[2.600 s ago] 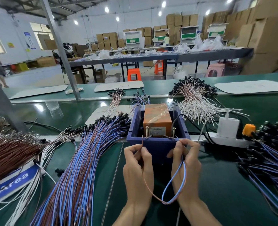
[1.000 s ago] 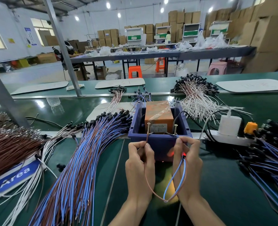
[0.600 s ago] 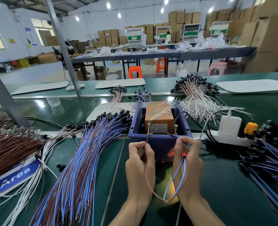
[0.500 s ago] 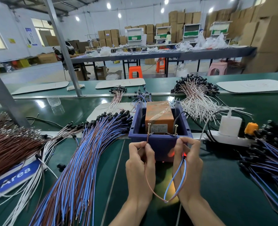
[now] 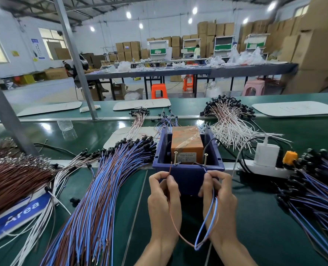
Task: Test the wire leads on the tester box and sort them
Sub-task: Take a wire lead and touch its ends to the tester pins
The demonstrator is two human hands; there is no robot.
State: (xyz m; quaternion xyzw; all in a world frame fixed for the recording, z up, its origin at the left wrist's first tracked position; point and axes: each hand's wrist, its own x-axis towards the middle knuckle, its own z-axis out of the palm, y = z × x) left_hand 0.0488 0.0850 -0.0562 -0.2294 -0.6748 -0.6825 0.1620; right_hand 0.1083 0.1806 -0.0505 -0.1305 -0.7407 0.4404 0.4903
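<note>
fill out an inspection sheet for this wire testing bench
surface: green bench mat.
job's things: blue tester box holding an orange unit with two screw posts; one brown-and-blue lead looped between the hands; left lead pile; right lead pile.
clutter: plastic bottle; blue Area sign.
hands: left hand pinches the brown end by the left post; right hand pinches the blue end by the right post.
cables: white power strip, plugs in it, right of the box.
surroundings: stacked cartons; orange stool.

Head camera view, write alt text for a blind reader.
The left hand and right hand each pinch an end of a brown-and-blue wire lead beside upright screws on the blue tester box, between lead bundles.
</note>
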